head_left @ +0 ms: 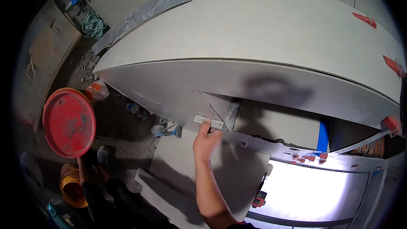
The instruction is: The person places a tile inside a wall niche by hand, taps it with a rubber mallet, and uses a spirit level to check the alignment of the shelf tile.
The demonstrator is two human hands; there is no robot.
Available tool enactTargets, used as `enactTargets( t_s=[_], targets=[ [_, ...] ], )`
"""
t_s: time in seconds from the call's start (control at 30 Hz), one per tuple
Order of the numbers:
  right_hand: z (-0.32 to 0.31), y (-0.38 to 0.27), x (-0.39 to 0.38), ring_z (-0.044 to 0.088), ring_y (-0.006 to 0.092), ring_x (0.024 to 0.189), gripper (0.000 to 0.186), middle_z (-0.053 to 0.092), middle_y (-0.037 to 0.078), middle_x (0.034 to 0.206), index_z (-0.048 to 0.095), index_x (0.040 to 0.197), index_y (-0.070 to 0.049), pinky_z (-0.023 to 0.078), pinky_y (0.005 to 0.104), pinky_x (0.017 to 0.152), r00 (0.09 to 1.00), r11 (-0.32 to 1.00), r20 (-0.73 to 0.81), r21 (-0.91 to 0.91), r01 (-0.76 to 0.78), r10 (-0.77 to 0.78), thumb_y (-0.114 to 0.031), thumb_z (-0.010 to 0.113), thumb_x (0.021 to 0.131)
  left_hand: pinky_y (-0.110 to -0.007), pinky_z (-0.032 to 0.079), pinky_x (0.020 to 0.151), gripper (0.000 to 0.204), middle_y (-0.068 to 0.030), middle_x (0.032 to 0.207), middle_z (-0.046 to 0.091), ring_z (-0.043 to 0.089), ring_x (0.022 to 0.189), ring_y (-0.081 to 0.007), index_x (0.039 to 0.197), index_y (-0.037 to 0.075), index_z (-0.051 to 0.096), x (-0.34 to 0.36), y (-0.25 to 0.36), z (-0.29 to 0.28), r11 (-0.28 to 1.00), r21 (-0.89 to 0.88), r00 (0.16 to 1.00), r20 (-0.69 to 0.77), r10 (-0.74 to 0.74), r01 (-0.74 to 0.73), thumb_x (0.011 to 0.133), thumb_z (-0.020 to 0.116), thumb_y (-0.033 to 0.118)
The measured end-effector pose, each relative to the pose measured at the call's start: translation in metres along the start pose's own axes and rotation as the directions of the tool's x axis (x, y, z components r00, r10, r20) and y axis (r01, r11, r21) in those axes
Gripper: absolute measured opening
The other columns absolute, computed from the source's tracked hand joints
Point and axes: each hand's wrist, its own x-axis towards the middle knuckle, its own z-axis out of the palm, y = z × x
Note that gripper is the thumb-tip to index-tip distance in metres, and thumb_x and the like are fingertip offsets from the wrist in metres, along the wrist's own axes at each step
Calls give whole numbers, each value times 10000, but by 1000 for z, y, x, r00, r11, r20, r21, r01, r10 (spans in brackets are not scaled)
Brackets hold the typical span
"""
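Note:
My right hand (206, 141) is closed on a small light-grey rectangular block (216, 124), with the thumb along its upper side. The block sits against or just in front of the face of a large beige panel (174, 85), beside a thin diagonal seam. Close to its right end stands a narrow grey strip (232, 113) at the left edge of a rectangular opening (275, 123). Whether the block presses on the panel, I cannot tell. Below my forearm lies a pale slab (182, 161). My left hand does not show.
A red round tub (70, 123) and a yellow bucket (73, 186) stand at the left, near legs in dark trousers. A blue-and-grey tool (166, 131) lies near the slab. Red wedges (311, 158) sit along the ledge; blue tape (323, 135) marks the opening. Rubble (87, 65) litters the floor.

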Motion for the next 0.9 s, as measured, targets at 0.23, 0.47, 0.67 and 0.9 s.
enactTargets(
  t_s=[0.23,0.47,0.67,0.9],
  targets=[
    [0,10,1,672,232,697,415,674,177,736,610,754,124,540,351,653,1000,1000,5,-21,-7,7,-241,577,948,-362,516,792,664,-143,1152,586,583,951,-251,1341,-21,479,0,10,8,1000,14,1000,1,-11,11,707,677,-38],
    [1,27,1,676,205,703,380,660,175,750,617,795,134,585,333,633,1000,993,15,-118,-23,25,-212,571,947,-364,518,793,663,-146,1159,584,585,958,-254,1343,-21,476,1,10,10,999,39,1000,14,-24,24,714,687,-30],
    [1,9,2,665,207,678,377,658,146,707,629,762,112,568,333,619,999,1000,27,4,-19,19,-206,551,948,-367,517,816,663,-142,1169,587,582,975,-258,1346,-18,476,2,21,12,999,15,999,33,-37,36,728,718,1],
    [-1,1,4,632,310,650,338,641,173,684,620,771,81,461,416,627,999,999,39,10,36,-36,-205,553,940,-348,516,797,632,-126,1121,603,597,937,-232,1329,-19,486,-15,57,45,997,-3,992,95,80,-80,742,717,8]
  ],
)
